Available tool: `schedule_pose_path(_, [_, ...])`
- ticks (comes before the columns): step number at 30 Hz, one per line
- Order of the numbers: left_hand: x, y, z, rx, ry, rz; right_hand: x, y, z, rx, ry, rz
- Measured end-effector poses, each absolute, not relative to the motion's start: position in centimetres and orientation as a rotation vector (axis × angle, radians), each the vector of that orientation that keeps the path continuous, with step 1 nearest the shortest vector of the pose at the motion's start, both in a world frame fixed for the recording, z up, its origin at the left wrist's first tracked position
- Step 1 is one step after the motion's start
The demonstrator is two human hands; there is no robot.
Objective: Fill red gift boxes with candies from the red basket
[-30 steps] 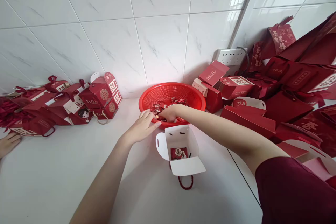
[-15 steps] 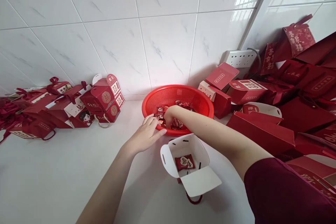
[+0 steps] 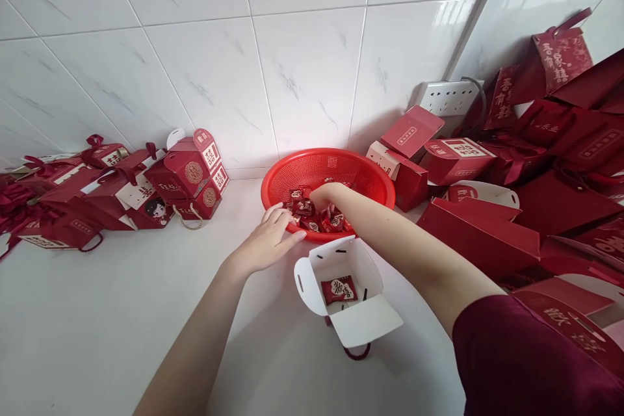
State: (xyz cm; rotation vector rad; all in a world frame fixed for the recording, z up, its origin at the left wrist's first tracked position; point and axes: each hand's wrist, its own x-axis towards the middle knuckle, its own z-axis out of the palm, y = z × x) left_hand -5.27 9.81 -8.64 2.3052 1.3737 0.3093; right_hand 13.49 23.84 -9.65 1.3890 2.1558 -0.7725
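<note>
My right hand (image 3: 325,198) reaches down into a red plastic colander (image 3: 283,172), its fingers curled among red wrapped sweets (image 3: 335,223). What those fingers hold, if anything, is hidden. At the colander's front left rim rests my left hand (image 3: 266,242), fingers stretched out and thumb apart. Just in front of the colander stands an open gift box (image 3: 368,273) with a white inside and its flaps folded out. One red packet with pale lettering (image 3: 340,289) lies on the box's floor. A dark red cord handle (image 3: 358,352) hangs at its near side.
Red gift boxes (image 3: 190,172) with ribbons and cords stand in a group at the left. Many more red boxes (image 3: 482,231) are piled at the right, some with lids up. A white power strip (image 3: 446,99) leans against the tiled wall (image 3: 312,71) behind.
My right hand has shifted slightly among the sweets, and more of them show near the front rim. The view has tilted down a little. My left hand stays at the rim.
</note>
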Motion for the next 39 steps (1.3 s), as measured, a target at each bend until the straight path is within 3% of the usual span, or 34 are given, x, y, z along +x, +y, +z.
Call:
schedule_pose_path(9, [-5.5,10.1,-9.0,2.343,1.335,0.400,13.9,21.3,-7.9,1.442,2.097,-0.844])
schedule_pose_path(16, [-5.1,9.9,-8.6,2.350,1.352,0.519,17.7,15.1,-5.0,1.777,2.721,-0.626])
schedule_pose_path(19, [-4.0,8.6,-7.0,2.334,1.397,0.746,20.7,10.3,-4.6,1.923,3.000,-0.550])
schedule_pose_path(22, [-2.5,6.3,-5.2,2.154,1.337,1.052,22.9,6.0,-4.8,1.503,3.594,-1.011])
schedule_pose_path(24, [-1.4,4.6,-4.3,1.904,1.150,0.991,23.6,3.9,-4.9,1.057,3.874,-1.227])
schedule_pose_path(29, [0.4,1.6,-3.4,1.443,0.680,0.605,24.1,1.7,-3.9,0.818,4.083,-0.966])
schedule_pose_path(34, [0.6,1.3,-3.3,1.467,0.779,0.671,24.4,1.2,-3.1,1.007,3.952,-0.781])
schedule_pose_path(36, [0.5,1.5,-3.3,1.551,0.847,0.735,24.5,1.1,-3.1,1.108,3.852,-0.893])
schedule_pose_path(39, [0.5,1.9,-3.6,1.687,0.926,0.844,24.5,1.4,-3.6,1.150,3.543,-1.507])
